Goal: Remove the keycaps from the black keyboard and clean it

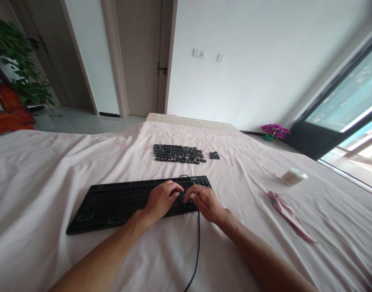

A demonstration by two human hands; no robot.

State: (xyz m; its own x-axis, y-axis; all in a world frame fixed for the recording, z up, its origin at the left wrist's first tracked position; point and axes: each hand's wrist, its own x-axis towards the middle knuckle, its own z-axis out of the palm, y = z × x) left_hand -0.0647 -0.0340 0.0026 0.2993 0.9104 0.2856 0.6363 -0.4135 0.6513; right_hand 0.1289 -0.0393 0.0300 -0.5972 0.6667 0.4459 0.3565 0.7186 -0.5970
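Left hand [163, 198] and right hand [205, 202] curl over the keyboard [112, 202], any pinch unclear; open sheet [36, 190] lies off its left edge; the pale box [294, 177] has indistinct contents

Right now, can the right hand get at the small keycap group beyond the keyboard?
Probably yes: the right hand is over the right end of the keyboard, and only its far edge and open cloth seem to lie before the small keycap group.
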